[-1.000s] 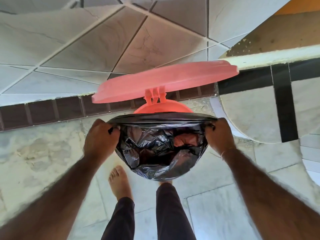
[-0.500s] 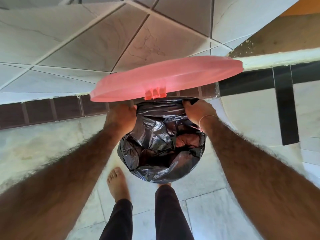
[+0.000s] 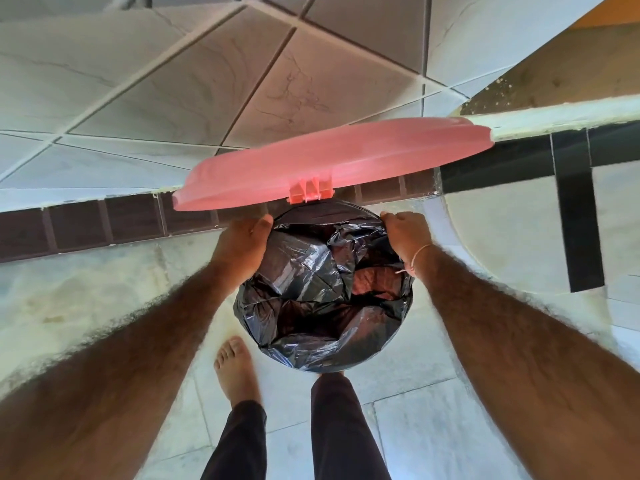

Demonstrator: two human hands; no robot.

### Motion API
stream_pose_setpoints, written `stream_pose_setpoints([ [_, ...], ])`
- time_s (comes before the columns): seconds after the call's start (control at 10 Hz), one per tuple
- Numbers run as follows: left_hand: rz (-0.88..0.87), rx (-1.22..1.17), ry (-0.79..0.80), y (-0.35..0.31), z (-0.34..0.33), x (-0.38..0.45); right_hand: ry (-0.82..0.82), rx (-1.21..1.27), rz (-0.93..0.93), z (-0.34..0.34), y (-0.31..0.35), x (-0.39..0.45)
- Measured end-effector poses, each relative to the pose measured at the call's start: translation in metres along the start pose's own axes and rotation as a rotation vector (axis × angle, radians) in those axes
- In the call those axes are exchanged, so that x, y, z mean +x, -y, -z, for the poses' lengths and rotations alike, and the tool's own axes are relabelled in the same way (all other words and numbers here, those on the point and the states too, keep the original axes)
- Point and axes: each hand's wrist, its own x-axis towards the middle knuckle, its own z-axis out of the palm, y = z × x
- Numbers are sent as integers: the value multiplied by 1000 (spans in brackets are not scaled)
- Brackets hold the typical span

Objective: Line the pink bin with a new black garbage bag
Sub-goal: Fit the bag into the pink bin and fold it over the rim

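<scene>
The round pink plastic bin lid stands tilted open above the far rim, its long edge running left to right, hinge at its near edge. Below it the crinkled black plastic garbage bag covers the bin's upward-facing mouth on the pale tiled floor, sagging inside. My left hand and right hand each grip the bag's edge at the far rim.

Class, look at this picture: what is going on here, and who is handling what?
A person stands over a pink bin, its lid swung up and open. A black garbage bag covers the bin's mouth. The left hand and right hand grip the bag's edge at the far side of the rim, near the hinge. Inside, the bag is crumpled, not pressed flat.
</scene>
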Motion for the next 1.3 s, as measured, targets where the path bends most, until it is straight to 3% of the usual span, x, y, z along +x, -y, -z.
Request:
stream_pose_setpoints([
  [0.1,-35,76,-71,7,-11,-20,-172,41,69,-2,-12,-14],
  [0.2,43,-149,-147,23,-12,-26,-274,137,13,4,-33,-17],
  [0.3,256,-163,-173,108,-51,-29,-147,124,-97,10,-65,-16],
  [0.4,525,-320,-1,258,-133,-52,-152,136,-31,6,-73,-29],
  [0.5,374,-159,-19,275,-156,-56,-157,96,88,3,-57,-43],
  [0.6,293,-28,6,83,-26,0,-46,53,77,7,-45,-40],
  [0.7,39,105,31,17,15,-31,-21,65,34,15,-49,-33],
  [0.8,262,-129,-109,27,14,-63,-149,167,3,17,-63,-39],
  [0.9,311,-261,-69,31,5,-83,-204,231,-104,14,-84,-55],
  [1.1,327,-348,-117,37,2,-83,-108,388,-289,11,-114,-69],
  [1.3,340,-303,-94,48,2,-74,-82,256,-304,11,-124,-50],
])
